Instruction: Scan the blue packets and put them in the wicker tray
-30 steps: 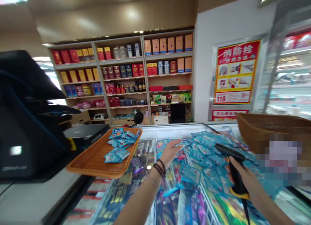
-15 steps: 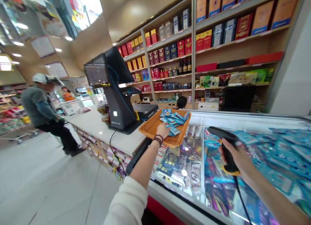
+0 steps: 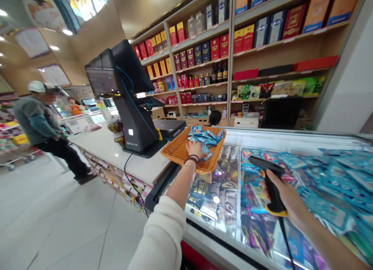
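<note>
My left hand (image 3: 194,148), wearing dark bead bracelets, reaches into an orange-brown wicker basket (image 3: 175,150). Its fingers are spread over the near side of a pile of small blue packets (image 3: 206,137), touching some of them; the thumb side is partly hidden. A black and yellow barcode scanner (image 3: 273,194) is gripped in my right hand (image 3: 287,196), its head pointing left over the glass-topped freezer (image 3: 239,200). From the scanner's handle a black cable hangs down. The basket rests at the corner where the freezer meets the white counter (image 3: 116,155).
Left of the basket stand a black checkout terminal (image 3: 132,118) and a flat dark device (image 3: 170,128). Blue packages (image 3: 329,188) lie in the freezer. Shelves of boxes (image 3: 201,62) line the back. A person in a cap (image 3: 43,118) stands beyond the counter.
My left hand has shifted slightly within the basket, its fingers now spread wider over the packets. The view has turned a little to the right; my right hand still holds the scanner.
</note>
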Demonstrator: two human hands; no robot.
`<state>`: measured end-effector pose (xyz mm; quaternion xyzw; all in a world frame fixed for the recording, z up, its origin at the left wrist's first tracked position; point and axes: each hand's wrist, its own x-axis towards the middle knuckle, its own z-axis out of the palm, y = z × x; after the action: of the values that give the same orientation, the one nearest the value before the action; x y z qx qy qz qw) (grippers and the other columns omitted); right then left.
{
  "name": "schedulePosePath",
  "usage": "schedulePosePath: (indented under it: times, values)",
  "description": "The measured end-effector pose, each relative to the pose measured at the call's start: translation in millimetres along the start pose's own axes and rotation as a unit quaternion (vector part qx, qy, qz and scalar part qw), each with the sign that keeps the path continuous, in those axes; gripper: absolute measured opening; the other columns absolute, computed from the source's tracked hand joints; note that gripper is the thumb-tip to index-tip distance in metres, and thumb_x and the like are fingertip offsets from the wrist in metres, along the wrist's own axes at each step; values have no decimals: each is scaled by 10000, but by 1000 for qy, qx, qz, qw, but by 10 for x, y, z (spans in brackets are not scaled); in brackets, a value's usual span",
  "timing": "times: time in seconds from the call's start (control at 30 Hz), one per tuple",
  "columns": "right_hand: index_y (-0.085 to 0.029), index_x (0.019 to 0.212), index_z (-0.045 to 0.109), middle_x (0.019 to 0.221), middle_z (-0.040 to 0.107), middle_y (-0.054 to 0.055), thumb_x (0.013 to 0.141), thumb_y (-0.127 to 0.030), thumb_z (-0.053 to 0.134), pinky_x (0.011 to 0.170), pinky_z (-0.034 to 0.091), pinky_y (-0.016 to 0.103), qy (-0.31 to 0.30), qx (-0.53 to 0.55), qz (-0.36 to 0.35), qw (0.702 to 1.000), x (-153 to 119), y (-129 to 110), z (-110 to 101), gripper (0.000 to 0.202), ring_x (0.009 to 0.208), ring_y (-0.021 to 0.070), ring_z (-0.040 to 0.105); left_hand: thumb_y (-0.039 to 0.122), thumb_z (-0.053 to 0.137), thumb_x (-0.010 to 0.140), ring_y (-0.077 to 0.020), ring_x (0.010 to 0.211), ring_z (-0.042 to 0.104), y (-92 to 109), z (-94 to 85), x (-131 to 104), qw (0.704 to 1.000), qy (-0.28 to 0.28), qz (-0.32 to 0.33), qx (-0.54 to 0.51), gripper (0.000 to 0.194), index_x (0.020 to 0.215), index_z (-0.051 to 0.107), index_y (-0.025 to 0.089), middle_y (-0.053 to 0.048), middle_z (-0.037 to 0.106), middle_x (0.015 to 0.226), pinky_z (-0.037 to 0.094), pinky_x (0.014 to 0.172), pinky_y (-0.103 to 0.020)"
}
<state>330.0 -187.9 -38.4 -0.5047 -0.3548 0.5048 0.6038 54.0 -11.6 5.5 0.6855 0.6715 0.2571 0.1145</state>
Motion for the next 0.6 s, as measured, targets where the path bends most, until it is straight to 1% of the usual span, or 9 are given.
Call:
schedulePosePath:
  times: [0.03,0.07,0.13,0.2,0.33,0.4,0.47,0.53,0.6]
  values:
    - [-262,773,632,569,606,-10,634,-702,869,338,398,294,-5,2,-1,1000,6,10,3,519,395,144,502,321,951,702,-411,1525,395,3,-6,-7,1000,7,7,-9,564,1194,702,202,-214,611,1506,255,1236,-530]
    - [-260,767,623,567,607,-12,631,-705,874,340,397,289,-10,4,-4,1000,9,20,7,529,392,138,498,265,948,701,-394,1490,450,2,-14,-15,1000,12,10,-21,534,1173,707,207,-198,657,1448,283,1222,-499]
    - [-254,769,611,555,604,-21,626,-703,881,337,390,283,-21,5,-13,1000,7,35,17,543,378,129,485,177,940,688,-374,1366,586,-9,-35,-32,998,22,5,-54,513,1145,710,216,-171,744,1286,378,1148,-448]
    - [-247,786,614,552,608,-22,640,-691,875,337,387,280,-25,-3,-22,999,-11,36,30,535,376,129,488,135,934,681,-362,1259,664,-27,-63,-48,995,42,-10,-94,524,1141,699,223,-150,776,1183,446,1067,-413]
    - [-235,805,641,539,604,-27,635,-676,872,332,380,269,-18,-17,-25,999,-54,7,57,526,371,129,496,130,889,742,-324,1155,709,-8,-125,-74,974,106,-44,-197,519,1196,642,179,-170,770,1180,503,995,-390]
    - [-235,812,646,528,597,-36,612,-686,880,324,374,266,-18,-13,-28,999,-58,-15,57,546,359,125,486,151,853,788,-284,1096,724,80,-125,-110,957,125,-42,-258,444,1176,637,159,-166,767,1179,530,961,-366]
    - [-235,808,642,526,599,-38,583,-696,893,319,374,265,-15,-10,-32,999,-53,-45,41,571,354,124,483,173,830,810,-240,1021,739,235,-78,-186,939,120,-20,-320,340,1104,660,155,-136,779,1134,556,910,-325]
    - [-239,784,630,526,599,-37,560,-702,907,318,379,263,-12,-6,-38,999,-45,-84,6,584,355,121,480,202,830,807,-209,942,746,433,31,-305,922,96,9,-375,280,1042,683,155,-103,791,1065,575,855,-293]
    - [-241,755,616,534,601,-34,562,-703,911,320,384,258,-10,3,-44,999,-39,-124,-48,581,359,113,476,241,850,788,-198,863,745,636,200,-451,906,66,31,-416,281,1011,702,157,-80,799,992,594,798,-288]
